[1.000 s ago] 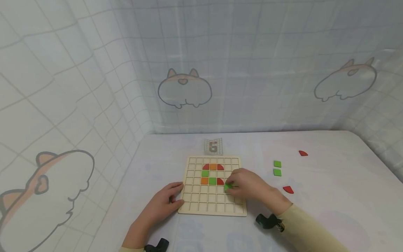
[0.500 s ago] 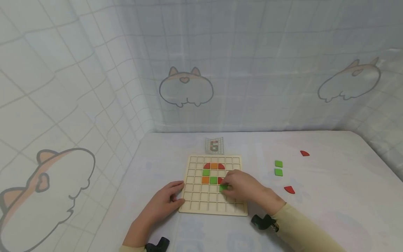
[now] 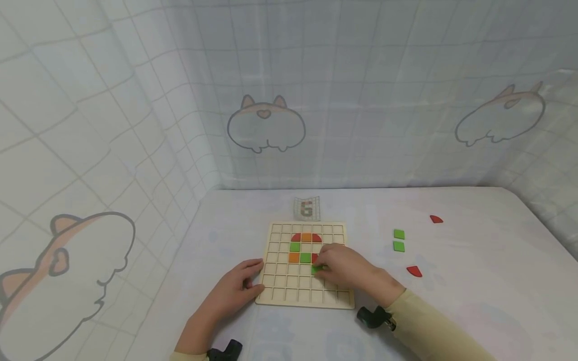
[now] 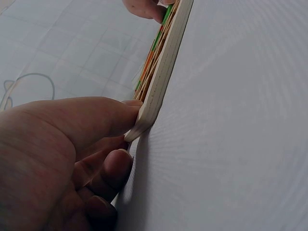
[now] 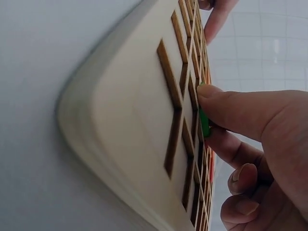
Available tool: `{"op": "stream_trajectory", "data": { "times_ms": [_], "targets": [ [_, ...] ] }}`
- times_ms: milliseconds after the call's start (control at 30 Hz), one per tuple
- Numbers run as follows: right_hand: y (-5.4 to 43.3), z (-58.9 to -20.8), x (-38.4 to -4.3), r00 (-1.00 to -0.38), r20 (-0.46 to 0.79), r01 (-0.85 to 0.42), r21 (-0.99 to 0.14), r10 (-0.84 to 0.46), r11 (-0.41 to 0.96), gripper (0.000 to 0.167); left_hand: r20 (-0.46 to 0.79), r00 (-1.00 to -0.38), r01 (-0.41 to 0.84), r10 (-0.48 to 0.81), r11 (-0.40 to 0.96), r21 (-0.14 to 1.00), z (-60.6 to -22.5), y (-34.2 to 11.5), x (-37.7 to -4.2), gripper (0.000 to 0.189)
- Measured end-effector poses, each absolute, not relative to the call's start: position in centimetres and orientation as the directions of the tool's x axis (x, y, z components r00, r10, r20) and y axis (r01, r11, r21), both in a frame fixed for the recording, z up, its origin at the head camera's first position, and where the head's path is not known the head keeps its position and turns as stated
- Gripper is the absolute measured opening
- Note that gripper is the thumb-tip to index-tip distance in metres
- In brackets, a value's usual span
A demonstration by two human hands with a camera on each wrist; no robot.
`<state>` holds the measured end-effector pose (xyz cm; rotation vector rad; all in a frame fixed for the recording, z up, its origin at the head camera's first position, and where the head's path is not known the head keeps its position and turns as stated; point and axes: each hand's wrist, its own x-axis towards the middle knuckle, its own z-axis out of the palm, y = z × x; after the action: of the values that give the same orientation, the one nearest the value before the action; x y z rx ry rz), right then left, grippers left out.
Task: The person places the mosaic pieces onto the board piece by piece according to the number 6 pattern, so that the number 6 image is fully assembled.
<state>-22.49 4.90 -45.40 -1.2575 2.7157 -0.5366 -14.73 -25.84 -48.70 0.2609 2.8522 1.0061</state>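
A pale wooden grid board [image 3: 304,299] lies on the white cloth. My right hand [image 3: 344,266] pinches a green square tile [image 3: 315,270] just below a red quarter-round tile [image 3: 314,257] on the board. In the right wrist view the green tile [image 5: 204,122] stands tilted against the grid between thumb and finger. My left hand [image 3: 236,288] rests along the board's left edge. Its thumb [image 4: 108,114] touches the rim by the near corner in the left wrist view. Red, orange and green tiles form a curved shape on the grid.
A small gridded pattern card [image 3: 307,208] with a 6-like figure lies behind the board. To the right are two green square tiles [image 3: 399,246] and red quarter-round tiles [image 3: 414,271], [image 3: 436,219]. A patterned curtain [image 3: 361,100] hangs behind the table.
My right hand has moved left with the green tile, from the right of the red quarter-round tile to just below it. My left hand stays on the board's edge.
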Motion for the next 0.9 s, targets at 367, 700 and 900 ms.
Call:
{"op": "stream_trajectory", "data": {
  "times_ms": [367, 700, 900],
  "targets": [
    [4.8, -45.6, -22.5, -0.634, 0.088, -0.743, -0.346, -0.768, 0.573, 0.018, -0.053, -0.983, 0.106, 0.178, 0.773, 0.626, -48.8, -26.0, -14.8, 0.058],
    [5.1, -45.4, -22.0, -0.610, 0.092, -0.750, -0.387, -0.787, 0.536, 0.013, -0.044, -0.981, 0.122, 0.191, 0.769, 0.627, -49.2, -26.1, -14.9, 0.058],
    [6.4, -44.9, -21.4, -0.601, 0.129, -0.753, -0.421, -0.789, 0.505, 0.018, -0.041, -0.981, 0.125, 0.192, 0.770, 0.625, -49.3, -26.1, -14.9, 0.058]
  ]
}}
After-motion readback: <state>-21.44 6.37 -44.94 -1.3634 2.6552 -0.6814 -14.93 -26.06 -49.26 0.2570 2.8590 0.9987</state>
